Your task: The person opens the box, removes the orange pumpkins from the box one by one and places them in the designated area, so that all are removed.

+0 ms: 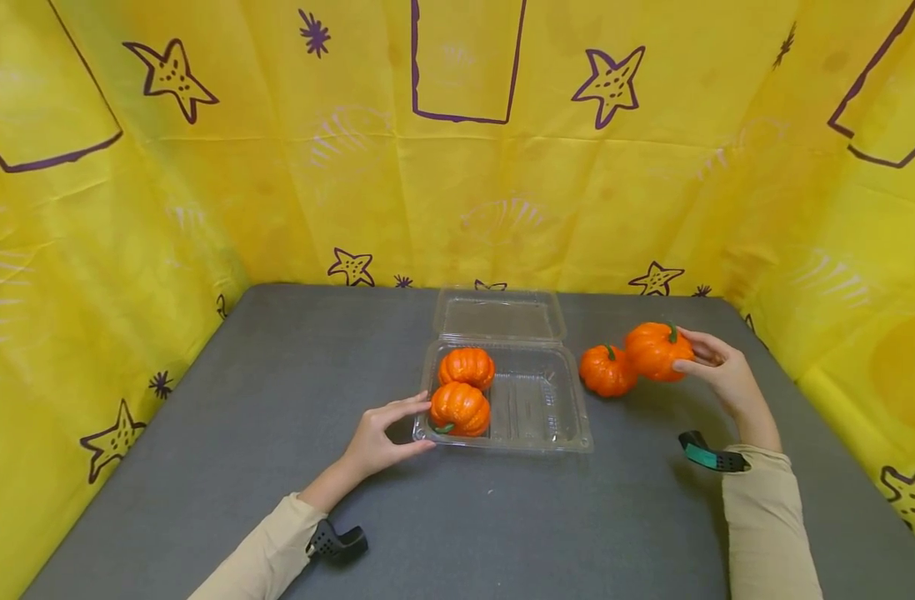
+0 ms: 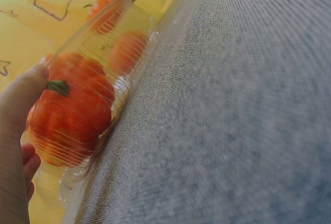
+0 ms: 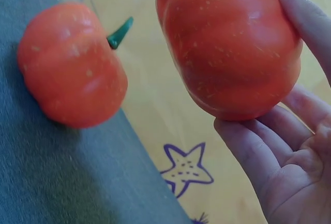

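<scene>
A clear plastic clamshell container lies on the table with its lid folded back. Two small orange pumpkins sit in its left half, a front pumpkin and a rear pumpkin. At the front left corner, my left hand holds the container's rim between thumb and fingers. My right hand grips another orange pumpkin by its right side, thumb and fingers spread around it. In the right wrist view this held pumpkin hangs above the table. A further pumpkin rests right of the container.
The raised clear lid reaches toward the table's far edge. Yellow cloth with purple drawings walls in the grey table at the back and sides. A dark wrist strap sticks out at the left sleeve.
</scene>
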